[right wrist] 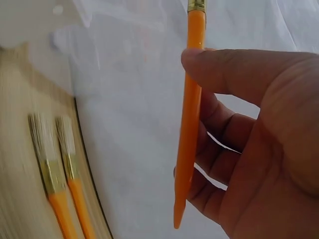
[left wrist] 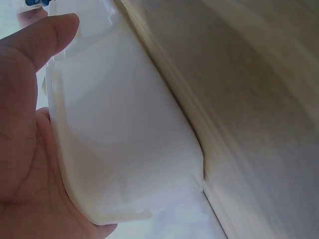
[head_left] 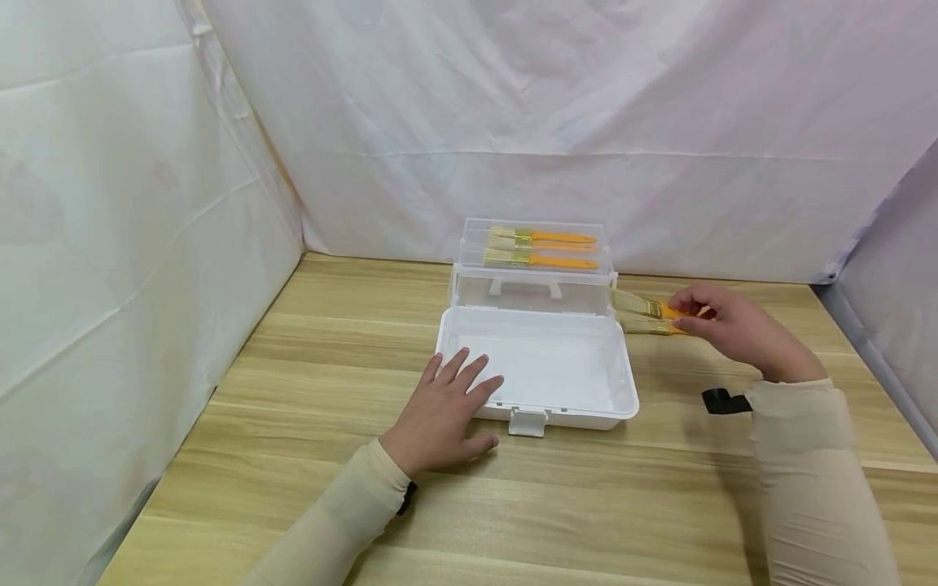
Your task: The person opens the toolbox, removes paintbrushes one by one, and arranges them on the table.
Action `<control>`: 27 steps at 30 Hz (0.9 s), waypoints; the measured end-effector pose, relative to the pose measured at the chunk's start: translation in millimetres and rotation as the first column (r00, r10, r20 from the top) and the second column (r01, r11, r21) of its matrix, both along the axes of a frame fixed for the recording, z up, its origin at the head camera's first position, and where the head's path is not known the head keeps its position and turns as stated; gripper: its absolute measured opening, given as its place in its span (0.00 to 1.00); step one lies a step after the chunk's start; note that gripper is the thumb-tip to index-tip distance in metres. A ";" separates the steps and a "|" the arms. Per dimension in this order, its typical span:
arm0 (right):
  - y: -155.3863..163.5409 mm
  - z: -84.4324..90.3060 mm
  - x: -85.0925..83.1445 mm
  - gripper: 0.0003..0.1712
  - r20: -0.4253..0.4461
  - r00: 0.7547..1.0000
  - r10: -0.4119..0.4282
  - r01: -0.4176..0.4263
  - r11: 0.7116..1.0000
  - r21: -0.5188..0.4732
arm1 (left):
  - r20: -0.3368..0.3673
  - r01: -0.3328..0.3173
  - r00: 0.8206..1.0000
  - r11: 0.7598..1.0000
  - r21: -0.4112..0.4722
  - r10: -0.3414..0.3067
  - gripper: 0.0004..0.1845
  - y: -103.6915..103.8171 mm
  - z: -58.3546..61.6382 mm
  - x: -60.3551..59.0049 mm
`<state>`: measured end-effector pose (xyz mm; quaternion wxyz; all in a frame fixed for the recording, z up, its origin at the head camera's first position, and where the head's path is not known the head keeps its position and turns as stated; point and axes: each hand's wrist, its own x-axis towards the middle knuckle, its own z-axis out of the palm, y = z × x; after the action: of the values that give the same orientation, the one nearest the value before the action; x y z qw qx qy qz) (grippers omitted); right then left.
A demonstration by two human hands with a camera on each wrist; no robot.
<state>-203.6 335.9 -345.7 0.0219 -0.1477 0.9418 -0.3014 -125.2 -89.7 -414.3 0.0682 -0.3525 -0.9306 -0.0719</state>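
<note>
So there's a shallow white box (head_left: 553, 370), smooth hard plastic with rounded corners, sitting on a table (head_left: 352, 325) with streaky, pale woodgrain. A squarish clear latch (head_left: 528, 422) sticks out of the box's front edge, and behind the box its see-through plastic lid (head_left: 469, 293) is flipped back, with a bracket-shaped handle (head_left: 497, 287) on it. Farther behind the box, three brushes (head_left: 560, 262) lie on a clear, boxy section, all orange handles, shiny gold-coloured metal bands and pale bristles. The left grip (head_left: 450, 411) is spread wide over the box's front-left corner, fingers splayed across the rim and thumb outside the front wall. Off the box's right side, the right grip (head_left: 740, 325) pinches a slim, glossy orange-handled brush (right wrist: 188, 114) between thumb and fingers, the handle tapering to a narrow tip. The right wrist view also shows two flat-bristled brushes (right wrist: 59, 209) lying side by side on the table, apart from the box. Both arms are in stretchy-looking beige sleeves (head_left: 802, 456), and behind the box hangs creased whitish cloth (head_left: 513, 98).
</note>
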 end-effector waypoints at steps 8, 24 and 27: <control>29.7 -7.2 7.5 0.08 0.034 0.999 -0.034 0.032 0.998 0.049 | -0.002 0.003 1.000 1.000 0.000 -0.003 0.41 0.3 0.2 0.2; 59.6 -42.0 -5.1 0.10 0.139 0.989 -0.047 0.029 0.991 0.128 | 0.008 -0.002 1.000 1.000 -0.016 0.002 0.41 0.4 0.8 0.0; 61.0 -48.0 -8.2 0.10 0.151 0.987 -0.044 0.025 0.992 0.125 | 0.008 -0.001 1.000 1.000 -0.013 0.001 0.40 0.3 0.7 0.0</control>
<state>-211.7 396.8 -393.8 0.0983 -0.1059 0.9564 -0.2537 -125.2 -89.3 -413.6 0.0623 -0.3521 -0.9315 -0.0674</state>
